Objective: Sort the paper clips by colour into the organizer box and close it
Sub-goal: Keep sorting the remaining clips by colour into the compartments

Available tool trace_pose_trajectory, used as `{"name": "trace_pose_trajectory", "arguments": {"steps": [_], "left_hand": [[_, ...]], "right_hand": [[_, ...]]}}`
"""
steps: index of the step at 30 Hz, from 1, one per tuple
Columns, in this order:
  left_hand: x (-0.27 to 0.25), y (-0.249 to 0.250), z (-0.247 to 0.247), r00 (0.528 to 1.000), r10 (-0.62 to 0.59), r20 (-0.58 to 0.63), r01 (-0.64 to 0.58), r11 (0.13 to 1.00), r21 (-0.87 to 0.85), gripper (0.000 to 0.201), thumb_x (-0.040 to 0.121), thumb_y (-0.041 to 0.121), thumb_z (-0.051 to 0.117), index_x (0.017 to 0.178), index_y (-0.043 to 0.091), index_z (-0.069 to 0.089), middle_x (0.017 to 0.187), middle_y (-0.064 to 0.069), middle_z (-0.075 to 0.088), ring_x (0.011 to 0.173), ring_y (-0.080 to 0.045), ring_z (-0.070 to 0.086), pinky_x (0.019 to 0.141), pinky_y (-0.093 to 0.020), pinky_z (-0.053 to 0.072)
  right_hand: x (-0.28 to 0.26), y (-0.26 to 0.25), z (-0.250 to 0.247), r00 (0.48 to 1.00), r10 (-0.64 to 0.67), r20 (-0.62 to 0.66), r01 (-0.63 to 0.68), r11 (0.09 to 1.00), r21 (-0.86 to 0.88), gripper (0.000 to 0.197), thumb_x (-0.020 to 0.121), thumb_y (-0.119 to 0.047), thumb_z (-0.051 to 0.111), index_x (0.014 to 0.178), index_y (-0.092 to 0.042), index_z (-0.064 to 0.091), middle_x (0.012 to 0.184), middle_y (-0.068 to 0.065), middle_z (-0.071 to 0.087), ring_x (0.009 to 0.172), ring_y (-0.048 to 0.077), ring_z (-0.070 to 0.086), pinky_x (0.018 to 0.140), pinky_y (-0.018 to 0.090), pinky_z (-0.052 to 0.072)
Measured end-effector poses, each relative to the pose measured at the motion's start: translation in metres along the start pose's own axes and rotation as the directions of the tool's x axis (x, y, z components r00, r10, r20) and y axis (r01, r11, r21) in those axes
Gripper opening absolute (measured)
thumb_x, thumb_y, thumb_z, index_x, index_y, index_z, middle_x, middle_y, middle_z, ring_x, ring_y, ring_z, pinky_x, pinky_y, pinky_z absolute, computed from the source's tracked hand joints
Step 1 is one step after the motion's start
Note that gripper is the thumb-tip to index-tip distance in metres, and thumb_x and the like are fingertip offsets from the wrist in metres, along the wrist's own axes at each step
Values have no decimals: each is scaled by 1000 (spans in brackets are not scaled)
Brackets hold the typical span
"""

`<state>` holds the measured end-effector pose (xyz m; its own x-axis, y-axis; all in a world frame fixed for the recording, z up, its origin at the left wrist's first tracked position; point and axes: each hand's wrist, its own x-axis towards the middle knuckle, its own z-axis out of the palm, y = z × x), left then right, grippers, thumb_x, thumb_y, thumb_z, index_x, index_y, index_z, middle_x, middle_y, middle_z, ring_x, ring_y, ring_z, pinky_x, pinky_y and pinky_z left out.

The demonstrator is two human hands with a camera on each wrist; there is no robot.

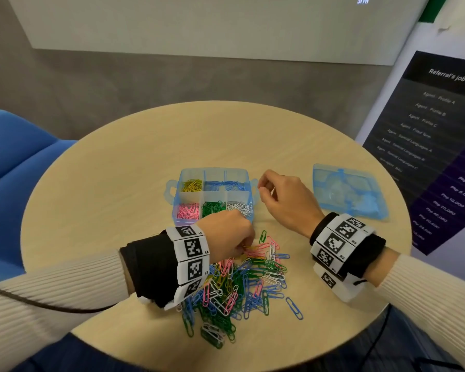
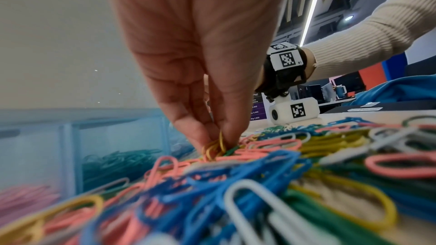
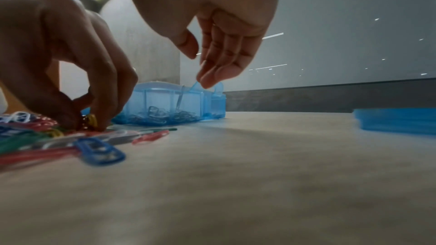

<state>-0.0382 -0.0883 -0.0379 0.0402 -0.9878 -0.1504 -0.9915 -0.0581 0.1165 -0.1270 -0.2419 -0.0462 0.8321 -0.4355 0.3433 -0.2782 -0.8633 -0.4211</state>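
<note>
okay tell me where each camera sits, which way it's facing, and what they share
Head: looks down at table, box, lid; both hands show.
Left wrist: along left fingers pinching yellow clips.
Right wrist: low over table, toward box; right hand relaxed, empty.
Shared: the pile.

The organizer box (image 1: 212,193) is translucent blue, open, and stands upright at the centre of the table. Its compartments hold sorted clips: yellow far left, blue far middle and right, pink near left, green near middle, white near right. The lid (image 1: 350,191) lies flat, well apart to the right. The unsorted pile of paper clips (image 1: 242,285), in mixed colours, lies just in front of the box. Several yellow clips (image 2: 216,147) are pinched at the pile's far edge.
</note>
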Motion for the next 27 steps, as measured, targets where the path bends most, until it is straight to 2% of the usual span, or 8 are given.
{"name": "trace_pose_trajectory", "arguments": {"steps": [5,8,11,13,16,18,23,27], "left_hand": [[2,-3,2,999,17,36,-16,999,-36,21,93,16,60,112,12,68,107,-5,64,95,-19,60,77,-23,42],[2,-9,2,999,24,37,-19,992,-125,19,91,17,64,109,12,70,104,-4,68,93,-17,62,74,-14,37],[0,-15,-4,1000,0,16,5,954,-299,18,87,18,70,103,10,73,97,-5,73,78,-8,60,66,-3,37],[-3,-21,-9,999,-38,-21,26,907,-421,16,85,17,73,100,10,74,94,-4,74,75,-5,61,66,-2,42],[-11,-33,-16,993,-83,-82,24,830,-557,13,84,17,75,95,11,74,88,-3,74,74,-10,67,70,-17,53],[-18,-41,-20,988,-107,-111,11,765,-644,9,84,18,75,90,12,73,83,-6,74,71,-11,68,70,-24,55],[-26,-56,-24,966,-231,-118,42,587,-808,13,84,15,74,88,3,71,74,-10,69,62,-10,60,61,-19,47],[-26,-58,-20,946,-314,-85,48,393,-918,16,85,9,71,96,-3,70,78,-10,68,67,-11,63,67,-21,52]], "right_hand": [[-2,-2,2,984,-171,48,165,979,118,10,94,-25,51,89,-20,58,67,-3,61,62,20,57,60,45,50],[-2,-3,2,969,-239,66,225,960,168,13,94,-23,49,88,-17,60,66,2,61,59,21,56,58,47,48],[-3,-2,2,959,-270,82,252,950,184,17,95,-26,48,88,-16,60,66,2,61,59,21,56,58,46,47],[-4,-3,2,956,-281,87,262,947,184,20,95,-28,47,88,-16,60,66,2,60,58,19,55,58,46,47],[-3,-3,2,951,-297,88,276,942,191,20,95,-28,46,87,-16,60,66,0,60,58,17,54,58,45,46],[-3,-3,3,946,-311,92,288,937,199,21,96,-28,46,87,-15,59,66,0,60,58,18,54,58,46,46],[-4,-5,3,941,-328,79,298,918,263,38,98,-44,38,83,-14,57,65,3,58,59,22,53,59,46,43],[-5,-9,1,933,-345,106,295,898,325,42,97,-50,43,83,-15,61,64,1,61,58,18,56,57,39,45]]}}
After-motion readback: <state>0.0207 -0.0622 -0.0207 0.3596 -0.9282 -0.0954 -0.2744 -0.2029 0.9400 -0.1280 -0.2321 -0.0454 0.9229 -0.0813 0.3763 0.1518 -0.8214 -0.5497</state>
